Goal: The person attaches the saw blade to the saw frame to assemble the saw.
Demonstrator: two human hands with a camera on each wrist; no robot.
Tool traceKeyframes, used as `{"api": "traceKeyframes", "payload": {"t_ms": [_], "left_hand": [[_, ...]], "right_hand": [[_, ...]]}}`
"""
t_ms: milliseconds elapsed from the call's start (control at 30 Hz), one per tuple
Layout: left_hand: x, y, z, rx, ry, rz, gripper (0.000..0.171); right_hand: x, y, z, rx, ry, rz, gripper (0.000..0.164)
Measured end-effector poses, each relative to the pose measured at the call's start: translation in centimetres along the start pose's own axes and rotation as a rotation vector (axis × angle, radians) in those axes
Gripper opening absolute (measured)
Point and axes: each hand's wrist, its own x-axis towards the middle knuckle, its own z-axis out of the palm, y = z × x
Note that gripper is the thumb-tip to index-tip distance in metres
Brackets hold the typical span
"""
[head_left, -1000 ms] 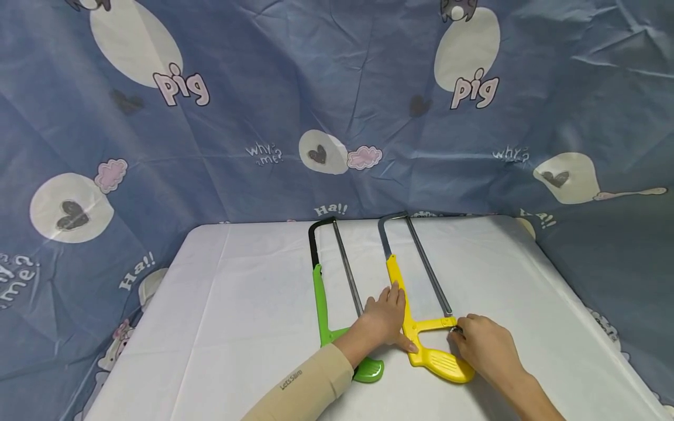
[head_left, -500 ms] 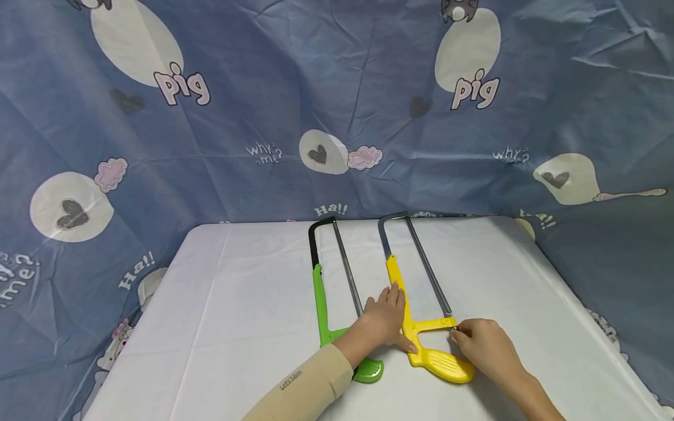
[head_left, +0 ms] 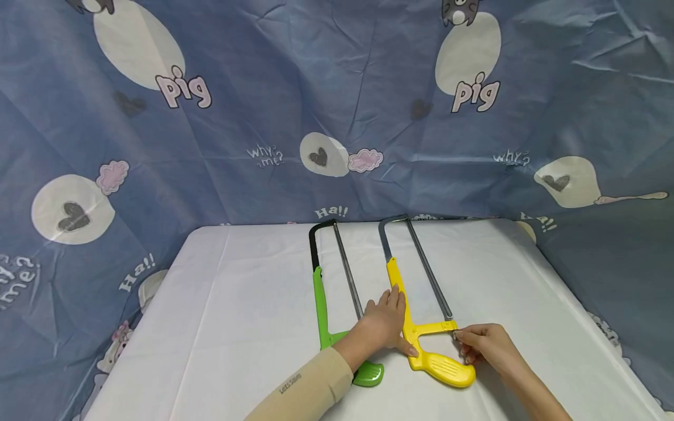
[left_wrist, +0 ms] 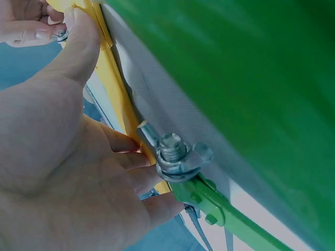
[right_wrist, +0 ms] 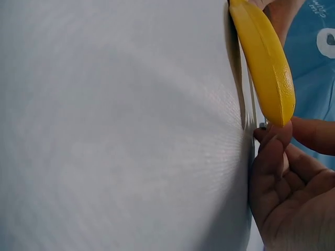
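Observation:
A yellow hacksaw (head_left: 446, 369) lies flat on the white-covered table, its blade side facing right. My left hand (head_left: 385, 321) presses on its frame, fingers laid along the yellow bar and thumb near the top of the handle. At the right end of the yellow crossbar, my right hand (head_left: 488, 344) pinches a small metal wing nut (left_wrist: 62, 35) between thumb and fingers. The fingers partly cover that nut. Left of it lies a green hacksaw (head_left: 320, 304), partly hidden under my left forearm. Its own wing nut (left_wrist: 175, 154) shows large in the left wrist view.
Both saws' far ends reach close to the table's back edge. Behind the white table (head_left: 253, 304) hangs a blue printed cloth (head_left: 237, 117), which also runs down both sides. My left sleeve (head_left: 310, 386) crosses the front of the table near the green handle.
My right hand's fingers have turned at the wing nut, with the lower fingers now showing beneath the thumb. My left hand and both saws stay put; the head view has tilted slightly.

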Motion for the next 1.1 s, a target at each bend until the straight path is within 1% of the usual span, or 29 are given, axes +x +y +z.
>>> {"api": "traceKeyframes", "payload": {"t_ms": [100,167,367,533,600,667,733,800,867,933,1000,1100], "left_hand": [[0.1,0.0,0.0,0.008,0.006,-0.003,0.122],[0.0,0.1,0.1,0.006,0.006,-0.001,0.122],[0.0,0.3,0.4,0.012,0.004,0.001,0.123],[0.2,0.2,0.4,0.027,0.006,-0.006,0.122],[0.3,0.2,0.4,0.033,0.01,-0.009,0.122],[0.3,0.2,0.4,0.035,0.012,-0.006,0.122],[0.3,0.3,0.5,0.035,0.011,0.002,0.122],[0.3,0.4,0.5,0.026,0.005,0.008,0.122],[0.3,0.4,0.6,0.023,0.0,0.007,0.123],[0.2,0.4,0.5,0.021,0.0,-0.001,0.123],[0.3,0.2,0.5,0.014,0.005,-0.006,0.123],[0.4,0.1,0.4,0.0,0.012,-0.003,0.123]], "right_hand": [[0.1,0.1,-0.1,0.04,-0.03,0.0,0.028],[0.1,0.3,-0.1,0.056,-0.041,0.015,0.026],[0.4,1.1,0.1,0.064,-0.027,0.05,0.022],[0.5,0.9,0.2,0.057,-0.023,0.028,0.022],[0.5,0.8,0.2,0.033,-0.023,0.012,0.023],[0.3,0.7,0.1,-0.019,-0.006,0.015,0.025],[-0.1,0.6,-0.2,-0.108,0.014,0.016,0.028],[-0.4,0.4,-0.4,-0.221,0.029,0.001,0.033],[-0.8,0.0,-0.5,-0.34,0.035,-0.04,0.038],[-1.1,-0.4,-0.3,-0.427,0.039,-0.104,0.039],[-1.2,-0.9,0.2,-0.507,0.059,-0.177,0.036],[-1.2,-1.4,0.9,-0.594,0.106,-0.241,0.021]]}}
